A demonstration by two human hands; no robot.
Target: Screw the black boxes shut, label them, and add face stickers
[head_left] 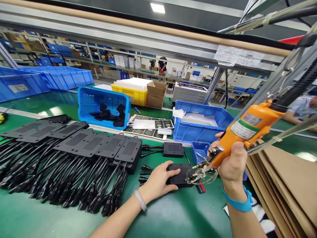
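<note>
Two hands are working: the right hand [233,163] is gripping an orange screwdriver [226,143]; the left hand [160,178], fingers spread, is steadying a black box [183,175] near its tip. Keeping the screwdriver squarely upright should help. Left of both, more boxes [109,145] are lying lined up.

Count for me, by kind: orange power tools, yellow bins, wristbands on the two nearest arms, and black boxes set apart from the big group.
Orange power tool: 1
Yellow bin: 1
Wristbands: 2
Black boxes set apart: 2
Total: 6
</note>
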